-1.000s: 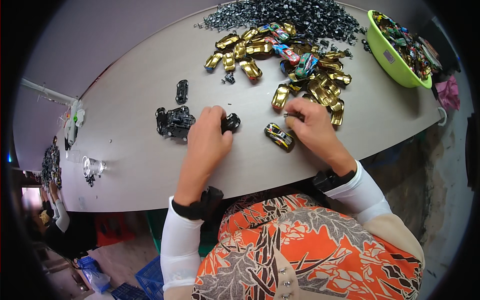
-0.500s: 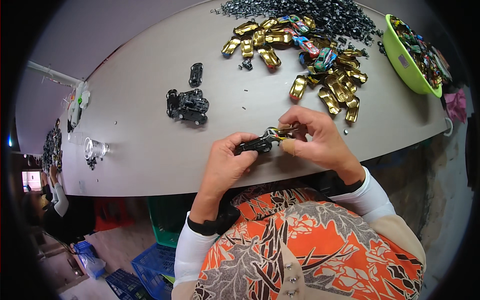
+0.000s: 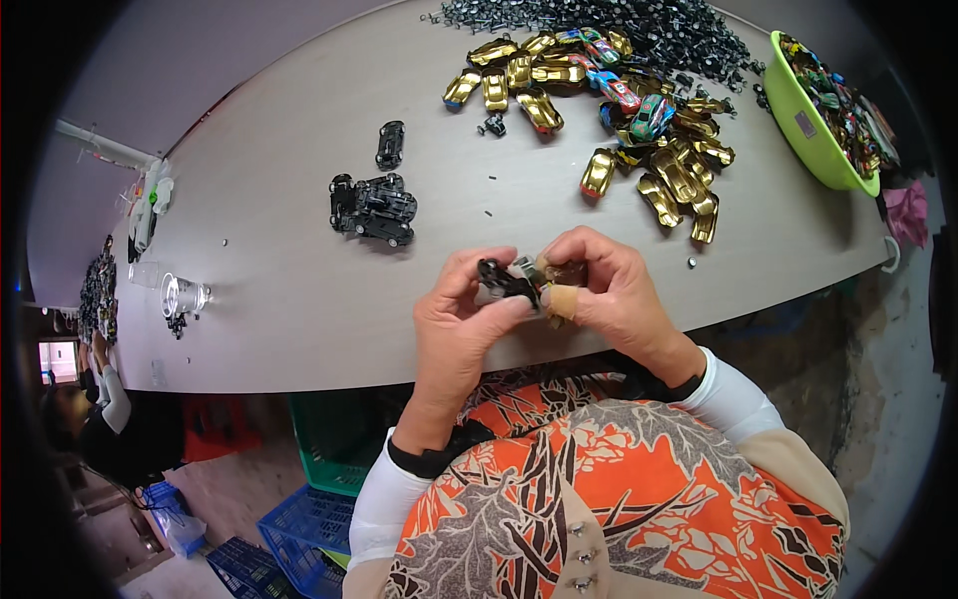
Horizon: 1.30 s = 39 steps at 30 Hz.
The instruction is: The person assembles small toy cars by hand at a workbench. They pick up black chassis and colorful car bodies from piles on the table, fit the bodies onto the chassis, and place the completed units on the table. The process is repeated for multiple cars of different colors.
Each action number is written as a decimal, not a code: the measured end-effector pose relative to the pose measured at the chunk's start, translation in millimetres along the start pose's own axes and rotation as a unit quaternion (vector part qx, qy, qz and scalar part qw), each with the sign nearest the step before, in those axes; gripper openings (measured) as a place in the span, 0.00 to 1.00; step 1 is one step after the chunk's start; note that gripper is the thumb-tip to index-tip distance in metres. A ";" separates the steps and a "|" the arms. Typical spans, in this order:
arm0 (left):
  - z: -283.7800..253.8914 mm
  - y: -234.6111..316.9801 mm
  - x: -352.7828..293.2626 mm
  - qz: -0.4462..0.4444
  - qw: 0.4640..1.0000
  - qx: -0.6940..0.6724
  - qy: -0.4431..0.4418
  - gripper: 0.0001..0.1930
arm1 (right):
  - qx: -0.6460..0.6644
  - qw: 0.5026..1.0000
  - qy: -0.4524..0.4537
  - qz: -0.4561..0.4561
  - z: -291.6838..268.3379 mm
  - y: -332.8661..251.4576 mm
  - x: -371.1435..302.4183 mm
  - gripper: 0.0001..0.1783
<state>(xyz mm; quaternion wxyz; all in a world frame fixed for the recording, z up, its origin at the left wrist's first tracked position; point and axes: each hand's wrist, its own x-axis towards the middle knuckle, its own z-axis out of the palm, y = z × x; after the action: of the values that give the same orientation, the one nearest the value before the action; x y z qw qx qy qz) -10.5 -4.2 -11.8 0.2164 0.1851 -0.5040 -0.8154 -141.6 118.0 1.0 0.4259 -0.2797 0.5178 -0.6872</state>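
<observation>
Pinched between thumb and fingers of left hand [image 3: 454,321]: left part of toy car [image 3: 507,286], black base showing. Closed right up on it, barely any gap. Opposite, at right end of same car, right hand [image 3: 627,301], thumb and forefinger also drawn in and gripping (tan wrap [image 3: 563,300] around that thumb). Between right fingertips, brownish bit [image 3: 567,274], too blurred to identify. So: car between both hands, tips on both ends, over near part of table [image 3: 279,329].

Just beyond fingertips, tiny dark bits [image 3: 488,213]. Right of right hand, small silver piece [image 3: 692,263]. Ahead-left, well apart from fingers, heap of black car bases [image 3: 377,205]; past it, single base [image 3: 390,145]. Ahead-right, gold car bodies [image 3: 539,110], a few coloured bodies [image 3: 651,118] mixed in, small black part [image 3: 493,125] nearby. Behind those, wide heap of small dark parts [image 3: 689,45]. Far right, lime-green tub [image 3: 813,145], loaded with colourful pieces. Far left, clear cup [image 3: 173,298]. Below table edge, green crate [image 3: 317,439] and blue crate [image 3: 294,529].
</observation>
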 end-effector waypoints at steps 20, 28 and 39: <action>-6.1 0.6 -7.4 -0.079 0.972 -0.220 -0.034 0.27 | -0.004 0.990 0.015 -0.143 11.7 0.4 -7.1 0.15; -4.2 -1.8 -9.4 -0.083 0.978 -0.189 -0.029 0.26 | -0.131 0.978 0.001 -0.163 9.4 -2.6 -11.2 0.12; 4.0 -0.8 -14.3 -0.056 0.993 -0.105 -0.017 0.26 | -0.224 0.956 -0.023 -0.187 11.7 0.2 -11.6 0.13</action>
<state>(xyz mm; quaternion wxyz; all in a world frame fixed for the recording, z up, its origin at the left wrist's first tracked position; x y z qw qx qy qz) -0.7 6.8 -9.7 0.1804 0.1752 -0.4083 -0.8775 -126.3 122.6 5.0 0.2278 -0.4755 0.5868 -0.6145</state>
